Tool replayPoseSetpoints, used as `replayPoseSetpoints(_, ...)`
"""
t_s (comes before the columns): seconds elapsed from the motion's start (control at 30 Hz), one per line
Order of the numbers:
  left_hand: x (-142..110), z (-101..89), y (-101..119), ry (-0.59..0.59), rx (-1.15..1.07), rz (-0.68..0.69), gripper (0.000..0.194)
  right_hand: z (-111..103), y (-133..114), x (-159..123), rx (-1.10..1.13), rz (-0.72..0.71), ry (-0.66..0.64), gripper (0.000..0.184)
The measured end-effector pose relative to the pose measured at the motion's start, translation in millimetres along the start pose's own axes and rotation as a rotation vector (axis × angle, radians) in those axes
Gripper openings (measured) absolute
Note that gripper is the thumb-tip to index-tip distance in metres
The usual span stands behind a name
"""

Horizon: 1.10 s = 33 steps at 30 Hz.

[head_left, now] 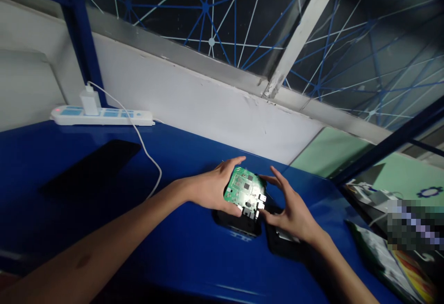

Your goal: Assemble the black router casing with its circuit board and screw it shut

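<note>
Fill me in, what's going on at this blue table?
A person is handling a green circuit board. The left hand grips it along one side; the right hand is at the opposite side, thumb near the metal ports, though I can't tell if it touches. A black case-like part sits beneath the board on the blue table, and another dark item lies below the right hand. Farther back is a white power strip with a charger plugged in.

Two hands (211, 190) (296, 211), one green circuit board (244, 186), one power strip (72, 118), one white charger (90, 102), one charger cable (139, 133).
</note>
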State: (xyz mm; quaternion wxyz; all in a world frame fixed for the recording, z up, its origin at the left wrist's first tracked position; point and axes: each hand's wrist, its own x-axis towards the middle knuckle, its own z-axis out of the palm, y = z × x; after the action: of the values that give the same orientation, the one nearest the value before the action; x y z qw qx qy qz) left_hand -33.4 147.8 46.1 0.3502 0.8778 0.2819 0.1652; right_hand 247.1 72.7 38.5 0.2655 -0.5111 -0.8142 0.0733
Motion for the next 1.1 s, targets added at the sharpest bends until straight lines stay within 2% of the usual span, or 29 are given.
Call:
replayPoseSetpoints(0.1, -0.2, 2.5, -1.9, -0.068, 0.01, -0.053, 0.154, -0.6, -1.7, -0.2, 0.001, -0.016, -0.014, 0.108)
replayPoseSetpoints(0.17, -0.7, 5.1, -2.0, -0.108, 0.058, -0.06, 0.158, -1.2, -3.0, -0.4, 0.0, -0.028, -0.018, 0.108)
replayPoseSetpoints(0.4, -3.9, 6.6, 0.2, -0.137, 0.214, -0.079, 0.156, 1.2, -7.4, -1.3, 0.016, -0.038, -0.061, 0.109)
replayPoseSetpoints(0.73, -4.0, 5.0, -2.8, -0.074, 0.247, -0.07, 0.148, 0.9, -11.2, -0.6, 0.081, -0.025, -0.1, 0.113)
replayPoseSetpoints(1.1, -1.8, 6.5, -6.5, -0.076, 0.287, -0.047, 0.141, 2.7, -4.7, 0.4, 0.162, 0.016, -0.166, 0.109)
